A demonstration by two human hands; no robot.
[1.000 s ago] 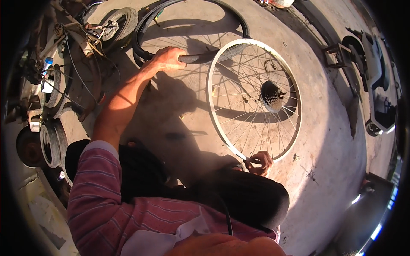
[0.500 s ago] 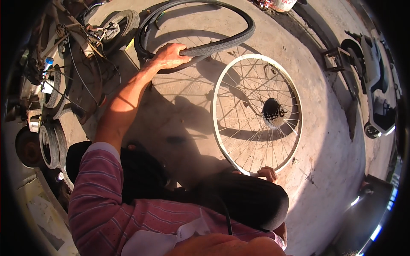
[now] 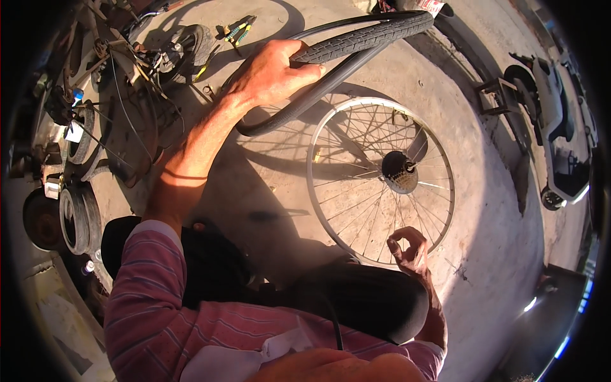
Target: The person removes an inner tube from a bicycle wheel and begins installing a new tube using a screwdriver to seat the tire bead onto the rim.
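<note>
My left hand [image 3: 277, 73] grips a black bicycle tire [image 3: 372, 39], raised above the floor. Its treaded band runs from my fist toward the far right. A smooth black stretch of the loop hangs below; I cannot tell whether a tube is inside. The bare bicycle wheel [image 3: 310, 172], with a pale rim, spokes and a rear cogset [image 3: 401, 173], is in front of me, its lower edge by my knee. My right hand [image 3: 410, 251] is over the wheel's lower right part, thumb and fingers curled into a ring. Anything pinched there is too small to make out.
Pliers with green and yellow handles [image 3: 238, 32] lie on the floor at the far left. Bicycle parts [image 3: 118, 57] and small tires [image 3: 75, 219] crowd the left side. A low stool [image 3: 499, 95] and a white scooter [image 3: 560, 134] stand on the right.
My left hand has lifted the tire and swung it to the right, uncovering the pliers. My right hand has left the rim's lower edge and risen, fingers curled. The wheel has tilted slightly.
</note>
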